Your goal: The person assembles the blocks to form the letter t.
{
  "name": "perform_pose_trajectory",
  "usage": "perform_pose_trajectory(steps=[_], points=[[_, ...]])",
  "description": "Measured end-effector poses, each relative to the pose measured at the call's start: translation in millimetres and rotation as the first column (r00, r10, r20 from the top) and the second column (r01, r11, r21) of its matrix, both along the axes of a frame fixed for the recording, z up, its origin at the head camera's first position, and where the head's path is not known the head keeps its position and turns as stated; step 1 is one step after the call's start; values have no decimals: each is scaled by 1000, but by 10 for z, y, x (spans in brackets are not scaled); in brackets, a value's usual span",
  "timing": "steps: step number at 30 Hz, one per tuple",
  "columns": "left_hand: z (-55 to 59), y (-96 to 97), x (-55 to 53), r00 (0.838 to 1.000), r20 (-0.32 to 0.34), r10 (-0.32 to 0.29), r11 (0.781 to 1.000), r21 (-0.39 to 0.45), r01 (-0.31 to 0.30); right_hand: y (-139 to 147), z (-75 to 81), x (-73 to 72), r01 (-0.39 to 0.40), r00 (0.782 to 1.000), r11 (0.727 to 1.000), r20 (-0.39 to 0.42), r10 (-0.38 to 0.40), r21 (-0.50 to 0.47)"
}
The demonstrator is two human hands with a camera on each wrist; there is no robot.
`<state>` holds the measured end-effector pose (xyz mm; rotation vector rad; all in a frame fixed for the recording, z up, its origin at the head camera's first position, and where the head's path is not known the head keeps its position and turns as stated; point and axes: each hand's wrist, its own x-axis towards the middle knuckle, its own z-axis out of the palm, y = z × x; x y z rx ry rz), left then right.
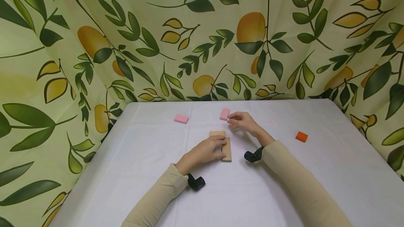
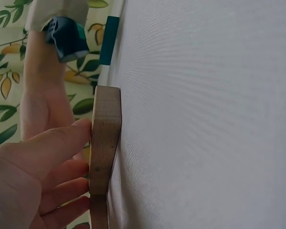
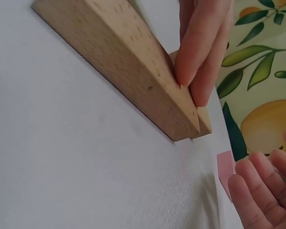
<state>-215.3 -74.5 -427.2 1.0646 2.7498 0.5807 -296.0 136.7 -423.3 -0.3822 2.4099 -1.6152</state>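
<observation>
Two plain wooden blocks lie flat at the middle of the table; the nearer block [image 1: 227, 152] points lengthwise towards me, and the farther block [image 1: 217, 133] lies crosswise at its far end. My left hand [image 1: 205, 150] rests its fingertips on top of them, thumb on the nearer block [image 2: 105, 143] and other fingers farther along. Beyond the wood, a pink block [image 1: 224, 114] lies at the fingertips of my right hand [image 1: 244, 122]. Those fingers are loosely bent, and in the right wrist view they cover part of the pink block [image 3: 225, 167].
A second pink block [image 1: 181, 118] lies to the far left, and an orange block [image 1: 301, 136] off to the right. White cloth covers the table [image 1: 132, 171]. A leaf-patterned curtain [image 1: 176, 62] hangs behind and at both sides. Each wrist wears a black camera.
</observation>
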Motion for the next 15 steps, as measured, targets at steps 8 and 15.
perform_pose_trajectory(steps=[8, 15], points=[[5, 7, -11, 1000, 2, 14, 1000, -9, -14, -76, -13, -135, 65, 997, 997, 42, -67, 43], [-10, 5, -4, 1000, 3, 23, 1000, -10, -23, -95, -14, -209, 107, 992, 992, 56, -111, 65]])
